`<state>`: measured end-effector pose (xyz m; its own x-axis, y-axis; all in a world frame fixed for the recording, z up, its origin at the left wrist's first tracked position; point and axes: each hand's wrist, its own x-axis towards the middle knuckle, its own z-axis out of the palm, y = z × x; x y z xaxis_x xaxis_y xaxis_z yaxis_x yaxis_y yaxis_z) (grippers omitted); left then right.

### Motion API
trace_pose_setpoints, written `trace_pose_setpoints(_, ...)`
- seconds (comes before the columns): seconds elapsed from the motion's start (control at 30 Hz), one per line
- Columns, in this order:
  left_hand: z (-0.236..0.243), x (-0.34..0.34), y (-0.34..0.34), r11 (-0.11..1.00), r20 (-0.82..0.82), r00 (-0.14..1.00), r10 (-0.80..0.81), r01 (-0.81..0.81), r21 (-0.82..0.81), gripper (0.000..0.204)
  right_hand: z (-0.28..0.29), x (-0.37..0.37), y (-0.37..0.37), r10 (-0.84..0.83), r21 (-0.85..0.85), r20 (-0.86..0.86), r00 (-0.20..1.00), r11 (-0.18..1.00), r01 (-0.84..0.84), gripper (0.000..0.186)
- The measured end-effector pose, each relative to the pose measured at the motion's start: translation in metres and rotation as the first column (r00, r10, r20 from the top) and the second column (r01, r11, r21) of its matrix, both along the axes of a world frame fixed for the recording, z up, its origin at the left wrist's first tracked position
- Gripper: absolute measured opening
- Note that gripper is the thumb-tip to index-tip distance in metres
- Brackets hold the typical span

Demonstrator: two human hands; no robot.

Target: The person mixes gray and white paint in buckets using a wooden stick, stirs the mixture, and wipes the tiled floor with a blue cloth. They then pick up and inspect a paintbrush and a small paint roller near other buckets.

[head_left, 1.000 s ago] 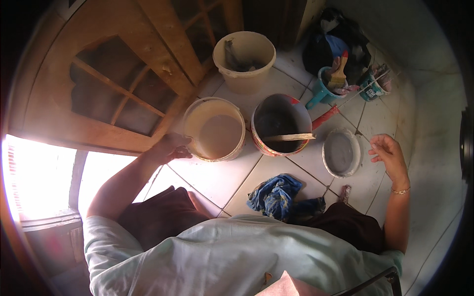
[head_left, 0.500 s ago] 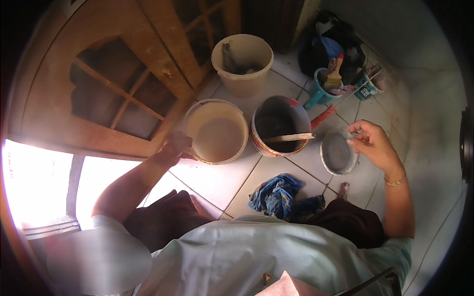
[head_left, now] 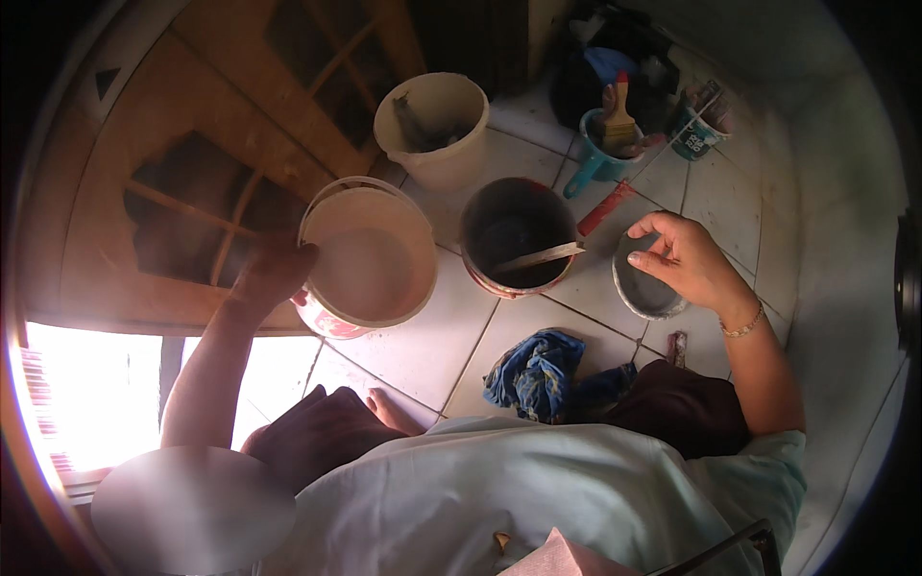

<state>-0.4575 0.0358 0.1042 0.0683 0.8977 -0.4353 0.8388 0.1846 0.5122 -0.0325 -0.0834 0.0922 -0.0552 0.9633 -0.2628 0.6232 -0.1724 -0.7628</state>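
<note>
My left hand [head_left: 277,269] is closed on the left rim of a white bucket [head_left: 423,230], which holds a pale, cloudy liquid and leans toward me. Its wire handle rests along the far rim. At the right, my right hand [head_left: 677,257] hovers over a round, shallow dish [head_left: 661,312] with a grey inside, thumb and fingers apart and nothing held. Between the hands stands a dark-lined pail [head_left: 519,206] with a flat wooden stick [head_left: 543,257] lying across its mouth. A crumpled blue cloth [head_left: 538,370] lies on the floor in front of me.
Behind stands a cream bucket [head_left: 432,168] with grey residue. A teal dipper [head_left: 591,168] holds a paintbrush [head_left: 619,120], next to a small teal tub [head_left: 693,139] and a dark bag [head_left: 567,91]. A wooden door [head_left: 106,202] flanks the left; a wall [head_left: 845,250] flanks the right.
My left hand has moved the white bucket to the left and tipped it. My right thumb and fingers have parted from the dish's rim. The view has shifted slightly.
</note>
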Motion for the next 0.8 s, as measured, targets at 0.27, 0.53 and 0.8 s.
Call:
trace_pose_setpoints(0.27,0.052,0.053,0.002,0.993,-0.323,0.943,-0.076,0.101,0.06,0.028,-0.01,0.022,-0.014,-0.001,0.067,-0.033,0.999,0.998,0.003,0.029)
trace_pose_setpoints(0.53,0.031,0.061,0.02,0.814,-0.469,0.84,-0.272,0.461,0.354,0.045,-0.008,0.028,-0.024,-0.026,0.072,-0.064,0.998,0.997,0.03,0.028)
trace_pose_setpoints(0.8,0.057,0.107,0.029,0.866,-0.539,0.776,-0.327,0.475,0.159,0.043,0.004,0.03,-0.027,-0.054,-0.023,-0.04,0.998,0.998,0.054,0.031)
